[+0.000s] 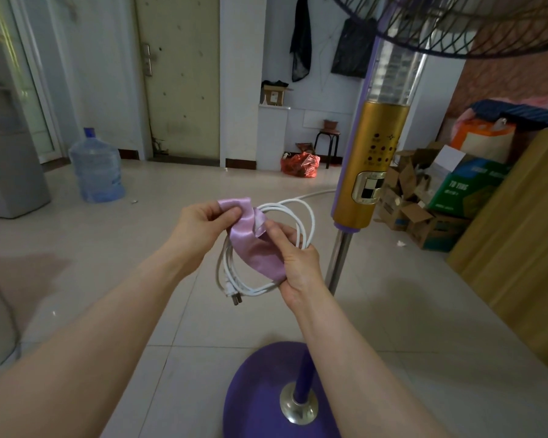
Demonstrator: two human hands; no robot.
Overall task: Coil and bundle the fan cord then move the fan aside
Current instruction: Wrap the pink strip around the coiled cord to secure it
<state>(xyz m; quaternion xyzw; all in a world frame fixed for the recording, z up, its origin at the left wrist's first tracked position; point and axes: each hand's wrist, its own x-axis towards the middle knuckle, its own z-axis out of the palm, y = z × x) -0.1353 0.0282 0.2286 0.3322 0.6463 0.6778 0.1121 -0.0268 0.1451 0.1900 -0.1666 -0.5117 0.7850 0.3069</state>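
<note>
The white fan cord [307,216] is looped into a coil in front of me, its plug [236,298] hanging at the bottom. A pink satin ribbon [257,248] passes around the coil. My left hand [200,226] pinches the ribbon's upper end. My right hand [298,260] grips the coil and the ribbon's other end. The rest of the cord trails over the floor towards the pedestal fan [369,172], which stands to the right on a purple base [260,396], its grille at the top right.
A blue water jug [97,167] and a water dispenser [7,159] stand at the left. Cardboard boxes [424,200] and a wooden cabinet [519,248] crowd the right. A red bag [299,165] and a stool [328,143] sit by the far wall.
</note>
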